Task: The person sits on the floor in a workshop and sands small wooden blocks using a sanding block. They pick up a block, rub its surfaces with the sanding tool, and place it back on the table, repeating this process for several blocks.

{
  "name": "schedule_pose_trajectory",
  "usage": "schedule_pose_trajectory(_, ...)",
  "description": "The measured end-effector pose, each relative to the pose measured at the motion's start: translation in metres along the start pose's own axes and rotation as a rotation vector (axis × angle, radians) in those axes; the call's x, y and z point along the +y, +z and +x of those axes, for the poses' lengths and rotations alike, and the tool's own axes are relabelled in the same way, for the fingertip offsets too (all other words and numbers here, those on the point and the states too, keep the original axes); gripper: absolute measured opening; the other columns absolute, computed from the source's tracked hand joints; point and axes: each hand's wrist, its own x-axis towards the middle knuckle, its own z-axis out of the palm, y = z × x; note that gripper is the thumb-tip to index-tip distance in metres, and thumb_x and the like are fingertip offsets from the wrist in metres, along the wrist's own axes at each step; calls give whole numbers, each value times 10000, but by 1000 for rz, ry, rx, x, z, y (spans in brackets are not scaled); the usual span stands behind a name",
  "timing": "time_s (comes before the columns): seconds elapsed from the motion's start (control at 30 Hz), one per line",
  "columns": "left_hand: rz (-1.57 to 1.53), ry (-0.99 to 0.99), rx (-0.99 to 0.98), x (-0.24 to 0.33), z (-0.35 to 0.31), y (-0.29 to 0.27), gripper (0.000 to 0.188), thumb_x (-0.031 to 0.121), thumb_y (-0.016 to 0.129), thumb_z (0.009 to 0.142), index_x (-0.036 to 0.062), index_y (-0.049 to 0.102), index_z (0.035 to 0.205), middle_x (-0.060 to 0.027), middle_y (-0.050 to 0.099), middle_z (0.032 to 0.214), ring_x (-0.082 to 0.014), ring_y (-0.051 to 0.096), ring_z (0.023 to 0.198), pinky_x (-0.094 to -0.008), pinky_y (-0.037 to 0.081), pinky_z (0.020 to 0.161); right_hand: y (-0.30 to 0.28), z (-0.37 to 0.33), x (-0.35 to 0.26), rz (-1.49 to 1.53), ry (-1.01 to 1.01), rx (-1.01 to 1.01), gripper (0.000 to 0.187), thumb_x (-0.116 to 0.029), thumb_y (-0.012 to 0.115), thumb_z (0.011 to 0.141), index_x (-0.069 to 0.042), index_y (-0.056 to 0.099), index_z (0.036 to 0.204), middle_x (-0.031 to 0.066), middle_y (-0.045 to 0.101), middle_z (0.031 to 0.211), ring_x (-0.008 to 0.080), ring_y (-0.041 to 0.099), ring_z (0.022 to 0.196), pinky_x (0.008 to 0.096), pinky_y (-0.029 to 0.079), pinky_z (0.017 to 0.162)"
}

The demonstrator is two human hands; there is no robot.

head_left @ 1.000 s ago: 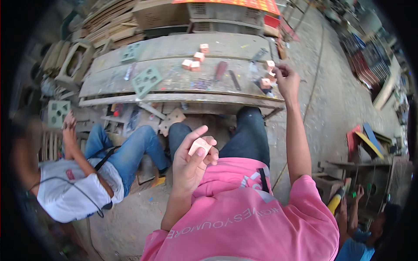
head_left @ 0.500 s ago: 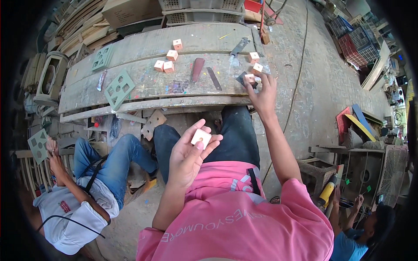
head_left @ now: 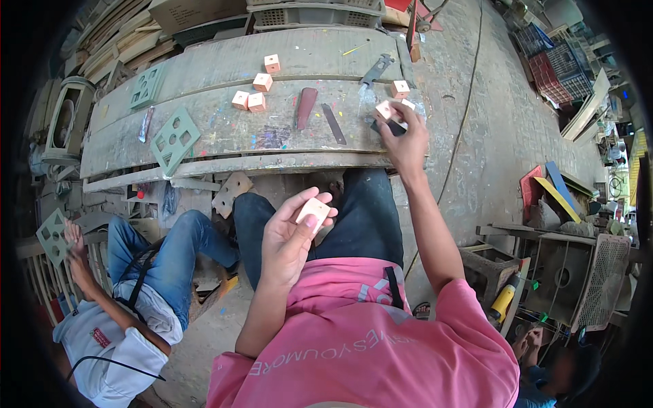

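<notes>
In my left hand (head_left: 289,238), held over my lap, the thumb and fingers close round a pale wooden cube (head_left: 313,211) with a small hole in its face. At the table's right end, my right hand (head_left: 407,144) pinches another wooden cube (head_left: 384,110) just above a dark flat block (head_left: 390,128). A third cube (head_left: 407,105) shows partly behind those fingers, and one more cube (head_left: 400,88) sits beyond it. Farther left on the table stand several similar cubes (head_left: 257,102).
On the plank table (head_left: 224,139) lie a maroon handle-shaped piece (head_left: 307,109), a dark flat strip (head_left: 334,124), a grey metal tool (head_left: 376,69) and a green board with cut-outs (head_left: 175,141). At left sits a person (head_left: 122,326) holding a similar board; another person (head_left: 561,367) is at lower right.
My right hand has picked up the cube from the dark block, raising it slightly. My left hand still holds its cube, now turned a little. The whole view has shifted slightly.
</notes>
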Motion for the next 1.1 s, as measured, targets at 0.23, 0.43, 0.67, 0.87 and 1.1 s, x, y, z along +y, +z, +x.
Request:
schedule_pose_trajectory(0.23, 21, 17, 29, 4, 8, -9, 431, 110, 569, 944, -25, 447, 1335, -208, 555, 1268, -270, 600, 1093, -360, 491, 947, 27, 13, 1, -195, 27, 53, 432, -145, 777, 696, -70, 627, 1095, 120, 649, 948, 303, 548, 955, 402, 391, 858)
schedule_pose_trajectory(0.43, -95, -47, 44, 6, 19, -8, 507, 36, 541, 925, -68, 358, 1386, -228, 464, 1365, -297, 561, 1165, -387, 462, 1008, 1, -15, 9, -334, 70, -24, 444, -202, 778, 717, -31, 612, 1091, 144, 619, 1042, 324, 525, 991, 445, 399, 880)
schedule_pose_trajectory(0.67, 7, 19, -11, 7, 32, 6, 537, -31, 579, 888, -72, 369, 1380, -195, 481, 1351, -285, 567, 1159, -379, 479, 989, -10, -15, 2, -15, 361, -229, 320, -127, 768, 742, 5, 677, 1019, 117, 613, 924, 204, 555, 832, 322, 430, 748)
schedule_pose_trajectory(0.87, 104, 38, 18, 0, 31, 6, 578, 104, 735, 821, -49, 461, 1307, -137, 619, 1104, -216, 633, 968, -327, 522, 847, -54, -41, -67, 606, 280, -221, 188, 51, 682, 772, 48, 701, 958, 114, 660, 884, 122, 590, 709, 243, 479, 636)
schedule_pose_trajectory(1.1, 91, 71, -34, 2, 23, 18, 546, 47, 738, 813, -64, 499, 1292, -131, 606, 1186, -166, 598, 1058, -274, 499, 889, -77, -80, -121, 358, -198, -263, 446, 101, 653, 700, -39, 687, 1122, 157, 662, 1160, 317, 655, 960, 313, 510, 809)
